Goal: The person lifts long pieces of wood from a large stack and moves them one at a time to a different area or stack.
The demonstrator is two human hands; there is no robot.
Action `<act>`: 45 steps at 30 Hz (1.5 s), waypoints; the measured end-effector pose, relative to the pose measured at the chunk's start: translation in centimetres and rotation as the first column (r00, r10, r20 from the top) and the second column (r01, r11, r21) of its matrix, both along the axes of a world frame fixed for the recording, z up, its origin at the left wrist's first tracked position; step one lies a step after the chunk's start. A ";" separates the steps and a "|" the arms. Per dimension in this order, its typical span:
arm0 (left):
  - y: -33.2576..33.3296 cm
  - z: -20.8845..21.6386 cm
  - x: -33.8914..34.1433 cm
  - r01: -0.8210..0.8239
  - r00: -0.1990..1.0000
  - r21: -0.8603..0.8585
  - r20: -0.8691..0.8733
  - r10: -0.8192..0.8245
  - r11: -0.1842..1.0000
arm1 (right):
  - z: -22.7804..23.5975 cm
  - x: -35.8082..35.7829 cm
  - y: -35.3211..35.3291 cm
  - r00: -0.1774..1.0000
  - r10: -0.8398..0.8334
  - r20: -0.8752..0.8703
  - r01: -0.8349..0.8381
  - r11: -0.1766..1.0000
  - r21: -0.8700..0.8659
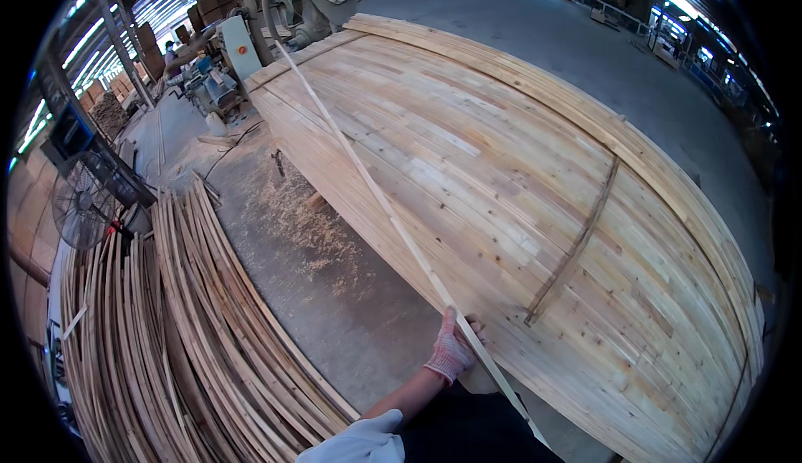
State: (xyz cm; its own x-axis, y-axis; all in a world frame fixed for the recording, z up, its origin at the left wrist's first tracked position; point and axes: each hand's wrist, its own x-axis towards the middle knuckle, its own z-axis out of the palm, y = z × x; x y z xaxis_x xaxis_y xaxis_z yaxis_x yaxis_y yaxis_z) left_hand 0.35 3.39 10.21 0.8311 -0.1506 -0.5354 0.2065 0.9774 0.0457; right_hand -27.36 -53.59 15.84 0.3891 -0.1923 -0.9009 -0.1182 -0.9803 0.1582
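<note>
My left hand [454,348], in a pink and white work glove, is closed around a long thin wooden strip [368,175]. The strip runs from the lower edge of the view near my body up and away to a machine [302,5] at the far end. It lies along the left edge of a big flat stack of pale wooden boards [518,170]. My white sleeve shows at the lower edge. My right hand is out of view.
A large heap of thin curved wooden strips [175,329] lies on the floor to the left. Sawdust [309,229] covers the concrete between the heap and the boards. A standing fan [83,204] is at far left. Another person [174,58] works by machines at the back.
</note>
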 end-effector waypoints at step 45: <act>0.5 1.4 -1.3 -0.227 0.973 0.414 0.054 0.225 0.881 | 3.1 4.8 -11.2 0.650 -0.566 0.506 0.417 0.823 0.385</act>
State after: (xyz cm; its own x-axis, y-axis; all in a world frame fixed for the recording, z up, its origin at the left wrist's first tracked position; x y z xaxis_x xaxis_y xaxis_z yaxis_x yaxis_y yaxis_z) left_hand -0.97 3.91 11.61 0.8182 0.2768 -0.5040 -0.0191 0.8891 0.4573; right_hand -22.53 -64.81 18.93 0.7449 -0.3431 -0.5722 -0.5861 -0.7462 -0.3157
